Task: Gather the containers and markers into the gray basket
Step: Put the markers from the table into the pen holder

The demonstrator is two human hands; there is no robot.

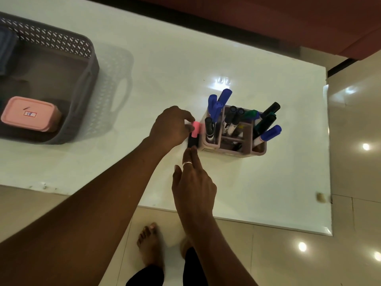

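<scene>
Pink-capped marker [194, 133] — one, gray basket [93, 65] — one

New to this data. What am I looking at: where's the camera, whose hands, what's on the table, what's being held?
There is no machine here. One camera worn on a person's head looks down at their two bare hands over a white table. The left hand pinches a pink-capped marker right beside a divided pen holder stuffed with blue, black and green markers. The right hand, with a ring, reaches with straight fingers toward that marker's lower end; I cannot tell if it touches. At far left sits the gray basket, with a pink lidded box already inside. Below the table edge is the person's foot.
</scene>
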